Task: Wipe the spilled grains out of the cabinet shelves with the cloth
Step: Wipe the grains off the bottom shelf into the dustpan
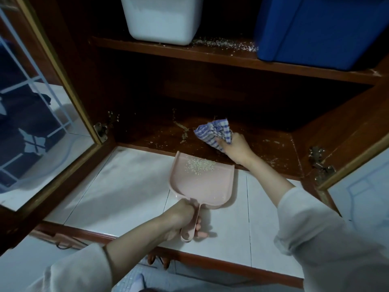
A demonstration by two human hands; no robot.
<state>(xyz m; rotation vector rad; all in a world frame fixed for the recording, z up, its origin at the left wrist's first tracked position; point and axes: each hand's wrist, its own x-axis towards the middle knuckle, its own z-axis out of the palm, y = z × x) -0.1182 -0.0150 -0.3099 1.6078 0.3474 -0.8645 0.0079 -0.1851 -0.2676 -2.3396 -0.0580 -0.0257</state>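
While a person's right hand [235,148] clamps a blue-and-white checked cloth [213,133] on the lower shelf [147,133] of an open wooden cabinet, fingers curled round its wadded folds, spilled grains [183,131] lie scattered from the cloth's nine o'clock round to its four. Soft, light and limp, the cloth would likely flop unless bunched in the fist, as it is here; the loose grains look apt to roll and skitter rather than stick. At the cloth's seven o'clock, the left hand [183,222] grips the handle of a pink dustpan [202,186], its lip set at the shelf's front edge, a small heap of grains [200,165] inside. One cloth, one dustpan and two shelves are visible. At twelve o'clock, the upper shelf [210,53] carries a second scatter of grains [223,43] between one white tub [164,17] and one blue bin [326,28].
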